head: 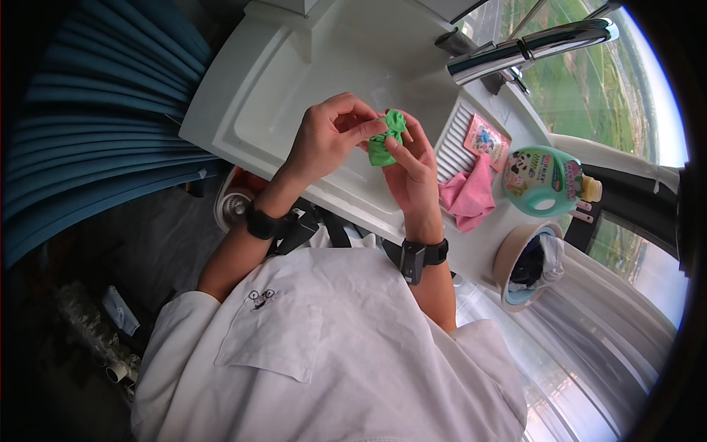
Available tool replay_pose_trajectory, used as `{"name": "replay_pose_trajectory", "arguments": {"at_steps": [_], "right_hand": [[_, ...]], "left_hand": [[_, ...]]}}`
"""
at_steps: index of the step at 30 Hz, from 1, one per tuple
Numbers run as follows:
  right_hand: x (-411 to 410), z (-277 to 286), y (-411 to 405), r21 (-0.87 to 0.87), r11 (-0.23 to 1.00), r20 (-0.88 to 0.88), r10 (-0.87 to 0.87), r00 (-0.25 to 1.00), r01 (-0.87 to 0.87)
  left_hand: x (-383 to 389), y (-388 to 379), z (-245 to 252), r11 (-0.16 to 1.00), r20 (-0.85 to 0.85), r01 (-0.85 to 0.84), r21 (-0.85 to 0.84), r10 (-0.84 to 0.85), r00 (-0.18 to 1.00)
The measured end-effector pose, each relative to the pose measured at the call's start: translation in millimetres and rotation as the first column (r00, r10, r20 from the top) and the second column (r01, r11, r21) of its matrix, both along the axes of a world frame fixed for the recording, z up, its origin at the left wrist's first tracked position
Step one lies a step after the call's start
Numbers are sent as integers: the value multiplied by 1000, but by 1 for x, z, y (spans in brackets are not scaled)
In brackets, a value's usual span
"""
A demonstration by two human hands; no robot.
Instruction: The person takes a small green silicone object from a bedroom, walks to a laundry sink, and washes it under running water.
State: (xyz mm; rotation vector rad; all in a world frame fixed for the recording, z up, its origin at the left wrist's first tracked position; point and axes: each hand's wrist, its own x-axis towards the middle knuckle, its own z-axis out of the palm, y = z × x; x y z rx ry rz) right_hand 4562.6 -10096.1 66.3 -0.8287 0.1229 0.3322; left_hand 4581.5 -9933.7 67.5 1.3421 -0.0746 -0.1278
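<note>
Over the white sink basin point(276, 91), both hands hold a small bright green bundle point(382, 150), either cloth or thin plastic, gathered at its middle. My left hand point(331, 135) pinches the gathered part between thumb and fingers. On the other side, my right hand point(411, 168) grips the bundle with its thumb in front and its fingers behind, partly hidden. A pink cloth point(469, 193) lies crumpled to the right of my right hand, on the ribbed washboard point(454, 132) and the sink's rim. A pink printed sachet point(486, 141) touches the cloth's upper end.
A chrome faucet point(530, 50) reaches over the sink's back right. A green detergent bottle point(541, 179) stands on the right ledge. Below it is a beige bucket point(502, 259) with dark and pale cloth inside. Blue curtains point(110, 121) hang at the left.
</note>
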Motion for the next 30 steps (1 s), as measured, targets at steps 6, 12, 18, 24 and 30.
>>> {"name": "replay_pose_trajectory", "arguments": {"at_steps": [6,12,18,24,30], "right_hand": [[-4,-11,-12,9,999,-28,34,999,-33],[-8,-21,-12,136,989,-145,-44,988,64],[-12,-28,-15,140,990,-69,28,997,-18],[-12,-29,-24,339,937,44,80,996,-90],[-10,-15,-18,186,982,15,19,1000,-22]], "left_hand": [[3,7,5,993,-139,114,-26,-116,983],[0,2,2,990,-147,103,-91,-116,982],[0,2,0,970,-190,181,-161,-210,959],[3,7,8,949,-121,271,-164,-292,949],[3,1,8,958,-77,242,-154,-256,964]]}}
